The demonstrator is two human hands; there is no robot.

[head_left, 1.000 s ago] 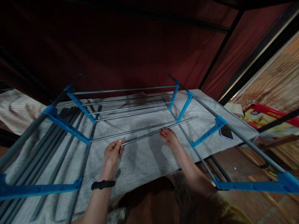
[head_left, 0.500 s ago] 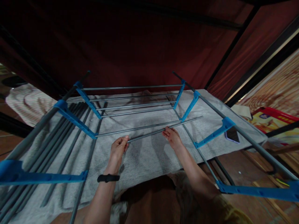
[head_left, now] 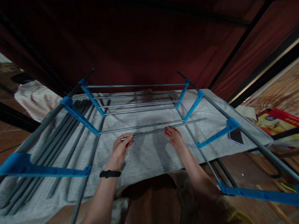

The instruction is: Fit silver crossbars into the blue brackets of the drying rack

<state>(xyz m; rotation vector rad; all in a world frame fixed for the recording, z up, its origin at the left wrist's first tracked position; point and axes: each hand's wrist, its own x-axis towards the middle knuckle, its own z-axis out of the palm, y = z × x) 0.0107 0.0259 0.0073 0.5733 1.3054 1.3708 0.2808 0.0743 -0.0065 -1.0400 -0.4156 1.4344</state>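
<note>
Between my two hands is a thin grey metal rod (head_left: 149, 133). My left hand (head_left: 121, 145) is closed around it near its left end, which pokes out past the fingers. Farther along, my right hand (head_left: 173, 135) pinches the same rod, and its right end reaches beyond the right side frame. Just behind it, a fixed crossbar (head_left: 140, 127) joins the blue brackets of a rack. On the left a blue bracket (head_left: 81, 116) links two grey tubes; a matching blue bracket (head_left: 193, 105) is on the right. Several crossbars span the far section.
Several loose grey tubes (head_left: 58, 143) lie at the left on a grey blanket (head_left: 144, 158). A phone (head_left: 236, 136) rests near the right frame. A red and yellow package (head_left: 277, 121) is farther right. Dark red fabric (head_left: 140, 46) hangs behind.
The left end of the rod now shows beyond my left fingers, which grip it a little farther in. My right hand keeps its pinch. The whole view has shifted slightly.
</note>
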